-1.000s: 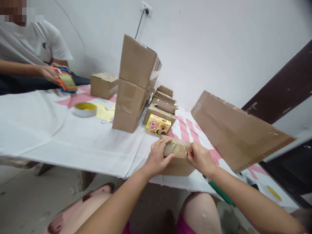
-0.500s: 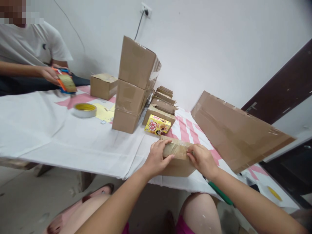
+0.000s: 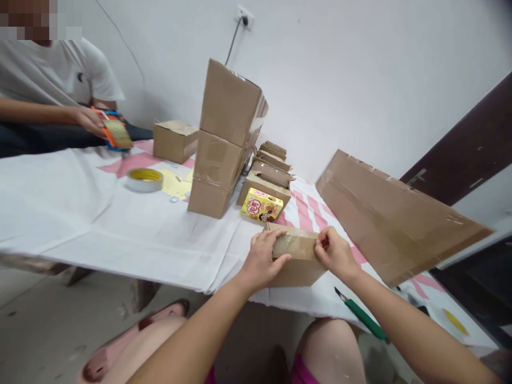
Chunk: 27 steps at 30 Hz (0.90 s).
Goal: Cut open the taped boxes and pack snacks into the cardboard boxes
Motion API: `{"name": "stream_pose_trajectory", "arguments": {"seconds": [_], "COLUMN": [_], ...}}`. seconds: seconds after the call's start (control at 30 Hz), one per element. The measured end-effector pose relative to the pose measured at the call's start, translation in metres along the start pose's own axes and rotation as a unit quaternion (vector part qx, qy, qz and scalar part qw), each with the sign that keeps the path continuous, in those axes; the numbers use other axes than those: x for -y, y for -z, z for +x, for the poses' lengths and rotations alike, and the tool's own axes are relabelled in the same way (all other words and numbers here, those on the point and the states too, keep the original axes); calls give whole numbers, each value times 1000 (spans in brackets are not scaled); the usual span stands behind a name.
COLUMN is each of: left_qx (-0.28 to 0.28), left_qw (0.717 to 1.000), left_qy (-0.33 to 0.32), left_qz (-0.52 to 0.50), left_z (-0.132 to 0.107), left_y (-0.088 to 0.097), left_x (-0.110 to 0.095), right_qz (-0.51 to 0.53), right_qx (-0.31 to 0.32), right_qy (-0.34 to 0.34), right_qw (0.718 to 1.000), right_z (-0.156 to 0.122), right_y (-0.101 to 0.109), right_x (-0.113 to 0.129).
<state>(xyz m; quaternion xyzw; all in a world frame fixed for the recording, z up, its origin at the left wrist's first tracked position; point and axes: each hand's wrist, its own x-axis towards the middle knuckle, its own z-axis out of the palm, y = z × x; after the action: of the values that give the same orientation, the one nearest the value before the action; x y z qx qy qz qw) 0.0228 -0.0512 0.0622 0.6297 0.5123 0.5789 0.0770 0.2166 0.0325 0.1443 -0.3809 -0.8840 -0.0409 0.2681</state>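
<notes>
Box of plain brown cardboard [image 3: 300, 273] sits at near edge of the table under a white-and-pink cloth [image 3: 180, 256], right in front of the seated person. Strip of glossy tan packing tape [image 3: 294, 246] runs along its top.

Left hand [image 3: 265, 258]: wrapped over the box's left end, fingers across the top, thumb on the near side, partly spread, gripping the box. Right hand [image 3: 336, 256]: fingers curled in, tips at the tape's right end; can't tell if tips are closed on the tape.

Box cutter with green handle and dark blade [image 3: 364, 318] lies at table edge, just beside the right forearm. Small yellow printed carton [image 3: 261, 205] leans behind the box, against a row of brown open-topped cardboard boxes [image 3: 274, 172]. Left of that row: stack of three brown cardboard boxes [image 3: 226, 152]. Further left, single brown cardboard box [image 3: 170, 144] and white tape roll with yellow inner ring [image 3: 146, 185], flat on cloth. Large flat brown cardboard sheet [image 3: 392, 218] stands tilted at right.

Co-worker in white T-shirt [image 3: 52, 74], far left; their hand [image 3: 90, 121] holds an orange-and-blue tape dispenser [image 3: 118, 134].
</notes>
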Motion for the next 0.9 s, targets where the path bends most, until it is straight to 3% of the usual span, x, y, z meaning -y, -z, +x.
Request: {"name": "stream_pose_trajectory", "arguments": {"seconds": [0.1,0.3,0.47,0.73,0.9], "left_qx": [3,6,1,7,-6], "left_qw": [1000,1000,999,999,999], "left_qy": [-1,16,31,28,52], "left_qz": [4,23,26,28,16], "left_z": [1,1,0,0,1], "left_y": [0,-3,-4,-4,4], "left_x": [-1,-5,-7,-9,-5], "right_qz": [34,55,54,34,-40], "right_qx": [9,-6,-49,-75,-152], "right_qy": [-46,-70,-121,-137,-211], "right_qw": [998,996,990,987,965], "right_z": [2,7,10,-1,-2], "right_y": [0,-4,-3,-5,19], "right_x": [-3,-10,-29,-48,-85]}}
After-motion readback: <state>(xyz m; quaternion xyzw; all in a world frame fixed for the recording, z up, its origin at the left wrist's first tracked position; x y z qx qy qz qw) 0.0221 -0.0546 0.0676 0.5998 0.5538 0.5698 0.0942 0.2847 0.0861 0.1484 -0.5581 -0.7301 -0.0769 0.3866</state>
